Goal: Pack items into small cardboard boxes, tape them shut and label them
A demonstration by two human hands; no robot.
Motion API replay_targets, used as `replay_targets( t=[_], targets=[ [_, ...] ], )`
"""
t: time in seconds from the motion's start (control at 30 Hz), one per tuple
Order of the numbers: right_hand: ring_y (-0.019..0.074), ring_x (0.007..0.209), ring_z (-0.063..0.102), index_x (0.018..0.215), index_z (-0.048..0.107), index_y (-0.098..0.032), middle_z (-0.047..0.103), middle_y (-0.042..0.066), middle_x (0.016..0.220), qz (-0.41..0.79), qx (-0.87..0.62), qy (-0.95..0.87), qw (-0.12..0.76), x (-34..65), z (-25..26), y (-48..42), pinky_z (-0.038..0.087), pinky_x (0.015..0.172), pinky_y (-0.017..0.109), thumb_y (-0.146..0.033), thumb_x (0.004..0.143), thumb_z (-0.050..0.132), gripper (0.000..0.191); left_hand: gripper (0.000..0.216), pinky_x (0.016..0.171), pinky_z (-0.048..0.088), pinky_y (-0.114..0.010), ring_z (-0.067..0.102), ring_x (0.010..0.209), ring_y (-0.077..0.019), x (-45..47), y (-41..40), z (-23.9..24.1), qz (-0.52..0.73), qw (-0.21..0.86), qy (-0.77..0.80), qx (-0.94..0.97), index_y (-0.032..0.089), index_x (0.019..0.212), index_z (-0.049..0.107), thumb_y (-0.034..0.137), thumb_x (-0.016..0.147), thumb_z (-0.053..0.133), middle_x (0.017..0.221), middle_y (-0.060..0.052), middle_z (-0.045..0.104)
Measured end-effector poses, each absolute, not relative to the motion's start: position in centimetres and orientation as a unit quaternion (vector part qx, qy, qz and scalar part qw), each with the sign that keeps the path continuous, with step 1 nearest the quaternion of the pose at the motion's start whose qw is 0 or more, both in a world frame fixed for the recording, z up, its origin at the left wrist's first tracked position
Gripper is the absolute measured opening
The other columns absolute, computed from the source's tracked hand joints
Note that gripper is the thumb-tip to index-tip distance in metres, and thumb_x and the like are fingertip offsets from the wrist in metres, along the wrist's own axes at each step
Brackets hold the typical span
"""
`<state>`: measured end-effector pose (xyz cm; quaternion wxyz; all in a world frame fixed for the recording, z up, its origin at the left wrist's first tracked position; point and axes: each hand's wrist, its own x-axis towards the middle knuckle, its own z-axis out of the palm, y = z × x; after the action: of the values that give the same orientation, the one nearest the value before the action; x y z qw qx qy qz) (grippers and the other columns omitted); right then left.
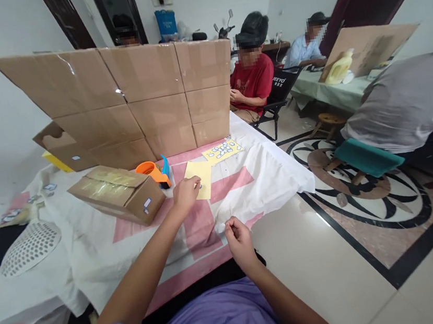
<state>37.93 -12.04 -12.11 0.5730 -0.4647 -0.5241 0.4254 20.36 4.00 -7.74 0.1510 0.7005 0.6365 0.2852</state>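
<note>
My left hand (186,193) reaches over the table and pinches the near edge of a blank yellow sheet (201,177) lying on the pink and white cloth (243,185). My right hand (238,239) hovers at the table's near edge, its fingers curled in a pinch around something too small to make out. A second yellow sheet with several small white stickers (223,150) lies farther back. An orange and blue tape dispenser (155,171) stands just left of the blank sheet, next to a small taped cardboard box (120,193).
A tall wall of cardboard boxes (133,96) blocks the far side. A white perforated plastic piece (29,247) lies at left. Other people sit at the back and right, one with their back (402,102) close by. Tiled floor (352,240) lies right.
</note>
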Motion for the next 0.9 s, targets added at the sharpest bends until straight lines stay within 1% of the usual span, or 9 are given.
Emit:
replay_targets(
  t=[0.07,0.13,0.23,0.33,0.4,0.5,0.63,0.7,0.9],
  targets=[
    [0.0122,0.061,0.038,0.077,0.047,-0.022,0.04,-0.005,0.07,0.431,-0.428,-0.552,0.572,37.5,-12.1,-11.1,0.033,0.058,0.026,-0.031,0.096,0.05,0.02,0.026,0.092,0.048,-0.036,0.067,0.11,-0.0293,20.0,2.6,-7.2,0.331,0.149,0.636,0.681,0.023,0.107,0.074,0.028,0.093,0.053,0.116,-0.011,0.076],
    [0.0126,0.064,0.04,0.081,0.048,-0.022,0.043,-0.003,0.074,0.427,-0.394,-0.582,0.569,37.0,-12.0,-10.0,0.034,0.06,0.026,-0.029,0.098,0.048,0.018,0.031,0.091,0.049,-0.036,0.068,0.105,-0.0276,19.8,0.5,-6.6,0.367,0.162,0.624,0.671,0.02,0.109,0.072,0.034,0.096,0.048,0.115,-0.011,0.076],
    [0.0132,0.066,0.042,0.084,0.049,-0.022,0.045,-0.003,0.077,0.417,-0.371,-0.61,0.563,36.0,-11.7,-8.8,0.035,0.063,0.026,-0.028,0.1,0.046,0.017,0.038,0.081,0.052,-0.032,0.069,0.09,-0.0232,19.6,-3.4,-6.0,0.375,0.233,0.563,0.699,0.019,0.098,0.074,0.043,0.098,0.044,0.101,-0.008,0.077],
    [0.0139,0.068,0.044,0.086,0.05,-0.022,0.047,-0.002,0.078,0.41,-0.365,-0.618,0.562,34.7,-11.4,-8.5,0.036,0.064,0.027,-0.029,0.101,0.048,0.016,0.034,0.072,0.049,-0.028,0.065,0.079,-0.0191,19.1,-6.7,-6.2,0.354,0.34,0.486,0.723,0.019,0.097,0.074,0.047,0.094,0.055,0.09,-0.004,0.075],
    [0.0145,0.069,0.046,0.086,0.051,-0.022,0.048,-0.002,0.078,0.395,-0.376,-0.615,0.57,33.9,-11.5,-8.8,0.038,0.066,0.028,-0.029,0.101,0.048,0.017,0.031,0.065,0.042,-0.026,0.058,0.07,-0.0167,18.7,-7.8,-6.4,0.344,0.371,0.482,0.716,0.018,0.089,0.072,0.047,0.091,0.061,0.077,-0.001,0.068],
    [0.0155,0.073,0.05,0.086,0.052,-0.022,0.051,-0.001,0.08,0.377,-0.4,-0.614,0.567,32.9,-11.9,-9.4,0.041,0.069,0.029,-0.029,0.102,0.046,0.018,0.037,0.062,0.035,-0.026,0.051,0.066,-0.0151,17.9,-8.4,-6.7,0.336,0.376,0.496,0.707,0.018,0.071,0.06,0.046,0.094,0.057,0.066,0.001,0.058],
    [0.0172,0.081,0.06,0.099,0.059,-0.021,0.062,0.003,0.09,0.414,-0.377,-0.623,0.546,32.7,-12.1,-9.2,0.047,0.075,0.03,-0.031,0.102,0.049,0.015,0.034,0.067,0.036,-0.028,0.056,0.073,-0.0169,16.8,-8.8,-6.6,0.313,0.352,0.493,0.731,0.02,0.078,0.057,0.044,0.1,0.047,0.076,0.001,0.062],
    [0.0163,0.078,0.06,0.101,0.062,-0.021,0.063,0.003,0.089,0.428,-0.356,-0.641,0.528,32.7,-11.7,-8.7,0.047,0.072,0.029,-0.032,0.101,0.052,0.015,0.032,0.071,0.037,-0.029,0.058,0.077,-0.0184,16.2,-9.2,-6.4,0.293,0.316,0.51,0.744,0.021,0.082,0.056,0.042,0.102,0.042,0.08,0.0,0.064],
    [0.013,0.064,0.048,0.082,0.059,-0.021,0.051,-0.003,0.073,0.397,-0.304,-0.714,0.49,30.5,-10.1,-6.5,0.036,0.06,0.025,-0.03,0.095,0.06,0.015,0.033,0.07,0.038,-0.03,0.06,0.074,-0.0191,13.0,-10.2,-5.6,0.294,0.254,0.568,0.726,0.022,0.08,0.057,0.045,0.1,0.045,0.075,0.001,0.063]
  ],
)
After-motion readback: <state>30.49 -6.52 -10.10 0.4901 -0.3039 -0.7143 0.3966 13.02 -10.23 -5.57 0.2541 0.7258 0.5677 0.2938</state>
